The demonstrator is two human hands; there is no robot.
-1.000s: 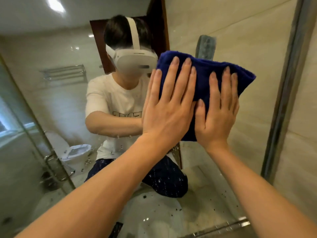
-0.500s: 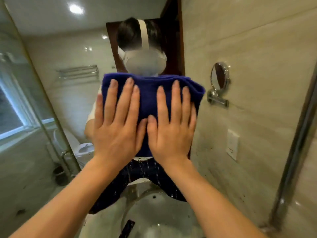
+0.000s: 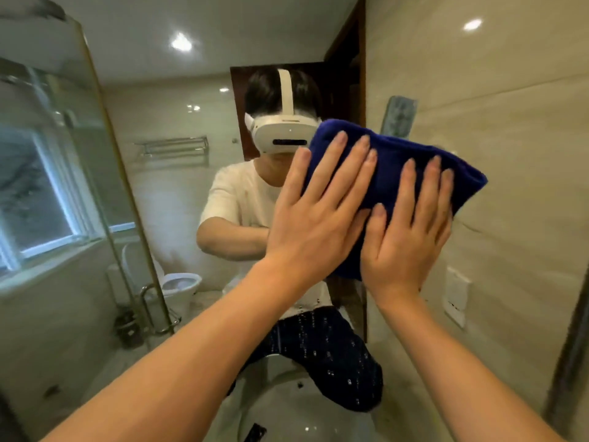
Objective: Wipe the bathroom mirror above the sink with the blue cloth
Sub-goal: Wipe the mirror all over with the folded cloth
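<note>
A person pressed a folded blue cloth [image 3: 395, 173] flat against the bathroom mirror [image 3: 510, 154] with both palms, midway through a wiping pass on the upper right part of the glass. The left hand [image 3: 315, 224] lay over the cloth's left half, its fingers [image 3: 331, 167] straight and slightly spread; the right hand [image 3: 404, 244] sat just beside it, thumb touching the left hand's edge, fingers likewise straight and fanned across the cloth. Neither hand pinched the fabric; both held it by flat pressure alone. The cloth covered part of the wearer's own reflection, at about head height. The sink [image 3: 287, 406] showed at the bottom of the view. The step in hand appeared to be the wiping itself, and much of the glass probably remained to be covered. The next move would likely call for steady, even pressure from both palms while sliding the cloth, so that it did not bunch or slip.
</note>
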